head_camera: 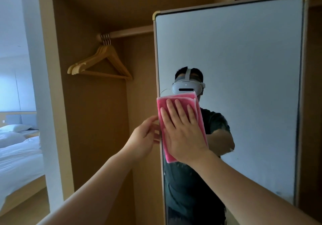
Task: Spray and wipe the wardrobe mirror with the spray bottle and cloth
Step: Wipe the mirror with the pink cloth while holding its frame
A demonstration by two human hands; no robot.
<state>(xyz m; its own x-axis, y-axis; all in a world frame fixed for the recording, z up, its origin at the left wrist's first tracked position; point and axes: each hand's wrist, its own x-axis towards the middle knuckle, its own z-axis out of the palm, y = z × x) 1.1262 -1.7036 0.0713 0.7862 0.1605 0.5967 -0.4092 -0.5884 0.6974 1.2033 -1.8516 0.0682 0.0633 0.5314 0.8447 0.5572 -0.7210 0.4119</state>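
Note:
The tall wardrobe mirror (244, 67) with a pale gold frame stands at the right, angled out from the wardrobe. A folded pink cloth (176, 97) lies flat against the glass near the mirror's left edge. My right hand (183, 130) presses on the cloth with straight, spread fingers. My left hand (144, 137) grips the mirror's left frame edge, fingers curled round it, just left of the cloth. No spray bottle is in view. The glass reflects a person wearing a white headset.
The open wooden wardrobe (97, 120) is to the left of the mirror, with a rail and several wooden hangers (102, 62). Farther left, past a white wall, a bed (19, 151) with white linen shows.

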